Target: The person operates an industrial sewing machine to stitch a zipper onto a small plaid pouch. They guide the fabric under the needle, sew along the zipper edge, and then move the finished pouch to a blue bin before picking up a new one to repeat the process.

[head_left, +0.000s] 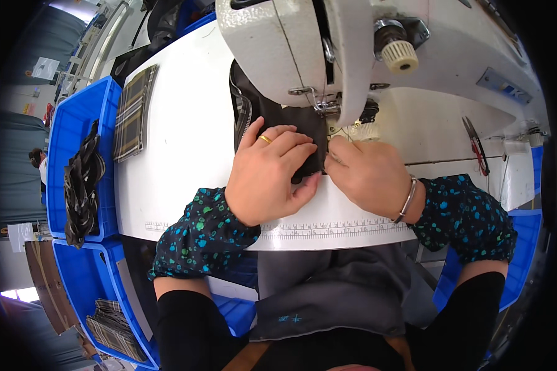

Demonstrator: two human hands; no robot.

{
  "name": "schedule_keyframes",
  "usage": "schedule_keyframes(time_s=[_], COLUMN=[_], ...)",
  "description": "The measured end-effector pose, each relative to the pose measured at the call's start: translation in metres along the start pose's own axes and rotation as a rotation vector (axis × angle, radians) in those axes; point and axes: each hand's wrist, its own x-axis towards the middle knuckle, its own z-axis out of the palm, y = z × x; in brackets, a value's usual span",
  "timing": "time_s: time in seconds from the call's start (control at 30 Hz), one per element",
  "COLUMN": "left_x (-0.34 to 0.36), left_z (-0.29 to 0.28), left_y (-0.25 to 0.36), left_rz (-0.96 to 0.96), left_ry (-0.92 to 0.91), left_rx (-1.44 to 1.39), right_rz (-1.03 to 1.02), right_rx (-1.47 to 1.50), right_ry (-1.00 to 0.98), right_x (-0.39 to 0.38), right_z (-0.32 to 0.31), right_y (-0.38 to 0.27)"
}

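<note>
A dark fabric piece [269,110] with a zipper [243,108] along its left side lies on the white table under the head of a sewing machine [284,46]. My left hand [269,170] rests on this fabric with its fingers spread, pressing it down. At the fabric's right edge my right hand [368,173] has thumb and fingers pinched together, close to the needle area. The pinch closes on the edge of the dark fabric; the fingertips are partly hidden. The presser foot [328,108] stands just beyond both hands.
Plaid fabric pieces [135,114] lie at the table's left. Blue bins [110,179] beside it hold dark strips [83,188] and folded plaid pieces [114,328]. Small scissors [476,145] lie at the right. A printed ruler [328,232] runs along the front edge.
</note>
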Motion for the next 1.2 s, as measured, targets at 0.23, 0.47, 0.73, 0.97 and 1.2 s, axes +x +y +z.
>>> schedule_keyframes(time_s=[0.23,0.47,0.73,0.97,1.2], left_x=[-0.006,-0.008,-0.002,-0.006,-0.008], left_z=[0.003,0.008,0.005,0.009,0.015], left_y=[-0.002,0.002,0.004,0.002,0.005], left_rz=[0.035,0.077,0.013,0.093,0.125], left_ry=[-0.055,-0.02,0.016,0.06,0.095], left_rx=[-0.021,0.054,-0.005,0.018,0.092], right_rz=[0.025,-0.022,-0.139,-0.149,-0.127], right_rx=[0.018,-0.047,-0.159,-0.062,-0.127], right_ry=[0.031,-0.058,0.01,0.008,-0.058], right_x=[0.0,-0.006,-0.005,-0.006,-0.007], right_z=[-0.008,0.0,-0.002,0.001,-0.001], right_y=[0.001,-0.001,-0.002,0.001,-0.006])
